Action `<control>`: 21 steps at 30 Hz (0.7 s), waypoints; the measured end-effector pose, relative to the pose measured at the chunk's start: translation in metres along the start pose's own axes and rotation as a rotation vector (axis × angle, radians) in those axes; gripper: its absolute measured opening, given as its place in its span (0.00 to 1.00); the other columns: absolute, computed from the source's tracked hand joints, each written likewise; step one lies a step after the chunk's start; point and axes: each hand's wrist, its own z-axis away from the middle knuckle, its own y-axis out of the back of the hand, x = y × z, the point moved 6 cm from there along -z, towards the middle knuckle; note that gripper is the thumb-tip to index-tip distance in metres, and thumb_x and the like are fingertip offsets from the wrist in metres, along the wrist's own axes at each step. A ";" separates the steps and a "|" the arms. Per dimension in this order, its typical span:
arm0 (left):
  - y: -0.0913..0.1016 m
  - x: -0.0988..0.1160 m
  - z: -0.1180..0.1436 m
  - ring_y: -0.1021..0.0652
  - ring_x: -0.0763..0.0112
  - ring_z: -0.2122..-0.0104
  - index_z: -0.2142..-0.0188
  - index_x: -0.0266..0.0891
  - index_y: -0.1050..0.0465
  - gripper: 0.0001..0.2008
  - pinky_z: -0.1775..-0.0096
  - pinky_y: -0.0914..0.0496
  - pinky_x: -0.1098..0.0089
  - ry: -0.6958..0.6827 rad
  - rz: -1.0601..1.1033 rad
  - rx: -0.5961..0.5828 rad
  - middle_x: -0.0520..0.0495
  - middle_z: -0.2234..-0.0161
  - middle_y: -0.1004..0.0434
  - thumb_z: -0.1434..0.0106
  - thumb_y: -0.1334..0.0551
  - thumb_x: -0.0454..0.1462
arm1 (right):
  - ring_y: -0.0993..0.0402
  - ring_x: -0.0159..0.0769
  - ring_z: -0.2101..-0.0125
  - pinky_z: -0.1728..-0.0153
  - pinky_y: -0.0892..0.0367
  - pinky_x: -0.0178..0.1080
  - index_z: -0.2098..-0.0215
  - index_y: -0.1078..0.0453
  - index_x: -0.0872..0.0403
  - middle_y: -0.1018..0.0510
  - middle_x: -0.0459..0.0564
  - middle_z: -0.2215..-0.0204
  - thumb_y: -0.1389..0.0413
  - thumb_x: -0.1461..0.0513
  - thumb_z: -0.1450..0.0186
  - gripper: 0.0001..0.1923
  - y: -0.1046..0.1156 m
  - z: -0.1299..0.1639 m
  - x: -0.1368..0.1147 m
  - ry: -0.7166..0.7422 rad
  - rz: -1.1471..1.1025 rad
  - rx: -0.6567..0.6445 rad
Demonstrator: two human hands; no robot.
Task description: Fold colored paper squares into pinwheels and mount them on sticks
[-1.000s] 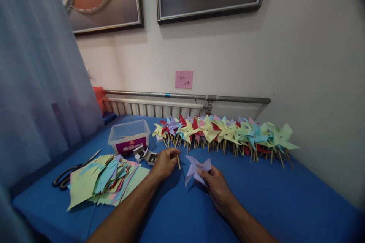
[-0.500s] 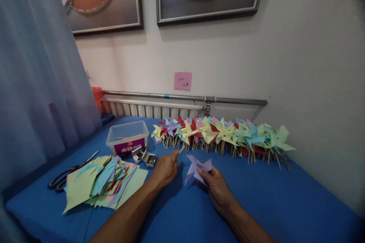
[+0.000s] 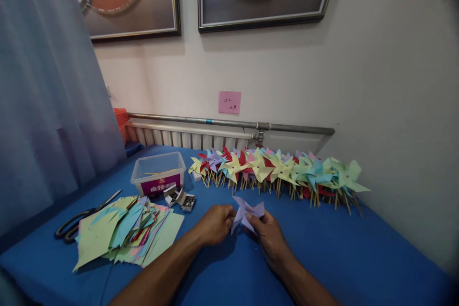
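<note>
Lilac folded-paper pinwheel (image 3: 246,211) pinched between my right hand (image 3: 269,234) and left hand (image 3: 214,224), above blue table's (image 3: 358,253) middle. Light, flimsy, creases easily; hold by centre, not vanes.

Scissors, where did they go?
In the head view the scissors lie at the far left of the blue table, just left of the stack of coloured paper squares and well away from both hands.

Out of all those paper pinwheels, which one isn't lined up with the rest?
The pale purple pinwheel: it is held between the left hand and right hand, apart from the row of pinwheels lying along the wall side of the blue table.
</note>
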 end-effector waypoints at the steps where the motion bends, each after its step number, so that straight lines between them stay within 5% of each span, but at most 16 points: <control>1: -0.001 -0.002 0.000 0.28 0.71 0.73 0.66 0.37 0.25 0.10 0.69 0.37 0.73 -0.001 0.011 0.005 0.50 0.73 0.24 0.38 0.46 0.31 | 0.23 0.40 0.68 0.65 0.28 0.39 0.63 0.23 0.53 0.17 0.47 0.69 0.27 0.54 0.53 0.22 0.000 -0.001 0.001 0.001 0.002 -0.001; 21: -0.007 -0.009 -0.002 0.29 0.74 0.78 0.69 0.37 0.26 0.09 0.72 0.37 0.75 0.067 0.117 0.025 0.54 0.78 0.28 0.41 0.46 0.32 | 0.27 0.37 0.74 0.69 0.30 0.38 0.68 0.25 0.53 0.21 0.44 0.75 0.28 0.52 0.54 0.21 0.011 -0.017 0.018 0.046 0.025 0.022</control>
